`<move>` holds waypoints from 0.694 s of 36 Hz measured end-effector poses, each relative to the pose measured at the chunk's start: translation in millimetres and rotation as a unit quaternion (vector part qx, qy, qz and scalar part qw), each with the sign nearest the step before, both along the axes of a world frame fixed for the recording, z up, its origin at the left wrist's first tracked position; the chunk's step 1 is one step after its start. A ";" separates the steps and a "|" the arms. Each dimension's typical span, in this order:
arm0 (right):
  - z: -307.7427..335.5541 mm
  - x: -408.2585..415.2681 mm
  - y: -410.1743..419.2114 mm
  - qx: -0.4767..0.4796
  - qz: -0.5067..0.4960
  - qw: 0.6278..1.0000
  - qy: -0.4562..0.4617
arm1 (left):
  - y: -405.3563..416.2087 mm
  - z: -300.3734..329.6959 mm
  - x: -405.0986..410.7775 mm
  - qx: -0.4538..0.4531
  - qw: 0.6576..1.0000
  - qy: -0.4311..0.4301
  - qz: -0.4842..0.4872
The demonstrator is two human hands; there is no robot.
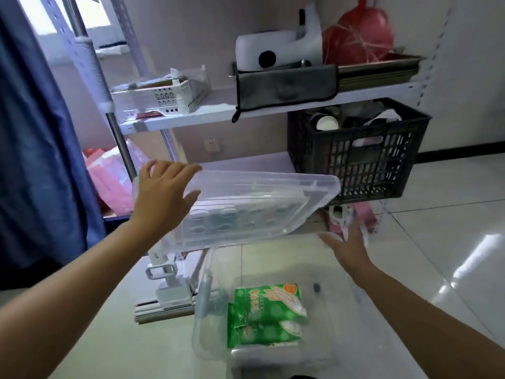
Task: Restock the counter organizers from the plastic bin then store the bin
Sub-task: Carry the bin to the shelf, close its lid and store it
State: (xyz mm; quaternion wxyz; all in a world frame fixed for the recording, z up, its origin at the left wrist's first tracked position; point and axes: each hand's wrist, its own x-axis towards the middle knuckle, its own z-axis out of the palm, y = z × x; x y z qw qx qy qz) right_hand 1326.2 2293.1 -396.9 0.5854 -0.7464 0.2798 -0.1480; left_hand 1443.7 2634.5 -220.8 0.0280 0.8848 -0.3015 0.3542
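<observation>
Nearest the camera, a clear plastic bin (pixel 273 337) is seen on the tiled floor (pixel 437 255), open at the top. Two green packets of gloves (pixel 266 313) are stacked inside it, towards its left wall; a small dark object lies further right in the bin, too small to be identified.

Above the bin's far edge, a clear lid (pixel 246 203) is held tilted, its left side gripped by the left hand (pixel 164 198), whose thumb lies on top and whose fingers are wrapped round the lid's edge. The right hand (pixel 347 242) is extended below the lid's lower right corner with the fingers fairly straight and spread; whether the lid is touched by it cannot be told, as that area is blurred.

To the left of the bin, a white tool (pixel 169 285) with a handle lies on the floor beside the foot of a metal shelving unit (pixel 207 113).

Further back, pink packages (pixel 114 176) are stored at the left end of the lower shelf, and a black crate (pixel 355 157) holding cups occupies its right end. On the upper shelf, a white perforated basket (pixel 164 97) is placed at the left, a grey cloth (pixel 287 86) is draped over the front edge, and a white appliance (pixel 276 47), metal trays (pixel 379 72) and a red bag (pixel 360 36) stand behind.
</observation>
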 end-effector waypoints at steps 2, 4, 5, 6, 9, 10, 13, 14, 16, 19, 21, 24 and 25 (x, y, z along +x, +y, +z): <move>6.6 -3.4 -4.9 0.034 0.006 0.999 -0.029 | 1.1 13.0 -0.6 -0.017 0.998 -0.053 -0.012; 5.5 -13.2 -8.7 0.002 0.018 1.000 -0.018 | 1.0 24.0 0.7 -0.049 0.996 -0.070 -0.011; 3.1 -19.6 -10.4 -0.018 0.022 1.000 -0.013 | 0.4 28.3 2.2 -0.070 0.996 -0.064 -0.007; 0.3 -25.8 -11.7 -0.030 0.027 0.999 -0.014 | -0.6 31.5 4.0 -0.089 0.995 -0.053 -0.003; -7.3 -39.0 -16.2 -0.030 0.049 0.998 -0.030 | -3.1 34.6 12.7 -0.144 0.990 0.003 0.008; -8.7 -41.1 -17.6 -0.023 0.052 0.998 -0.036 | -3.8 33.7 16.9 -0.164 0.986 0.027 0.009; -10.8 -44.5 -22.4 -0.001 0.039 0.997 -0.061 | -4.8 26.2 31.0 -0.211 0.973 0.088 -0.012; -10.5 -44.5 -24.4 0.010 0.029 0.997 -0.073 | -4.9 22.5 34.9 -0.224 0.968 0.106 -0.030; -8.9 -43.3 -30.5 0.042 -0.015 0.995 -0.089 | -5.7 13.3 39.5 -0.246 0.958 0.136 -0.062; -2.8 -44.9 -42.4 0.011 -0.081 0.992 -0.100 | -7.2 1.2 43.2 -0.260 0.947 0.171 -0.078; -0.2 -51.1 -48.6 -0.035 -0.096 0.991 -0.085 | -7.9 -6.8 47.6 -0.264 0.942 0.196 -0.069; -8.0 -65.0 -54.1 -0.096 -0.082 0.992 -0.019 | -11.5 -25.7 55.5 -0.243 0.943 0.229 -0.002; -15.6 -70.6 -54.8 -0.121 -0.073 0.990 0.015 | -13.6 -36.7 57.0 -0.219 0.945 0.243 0.022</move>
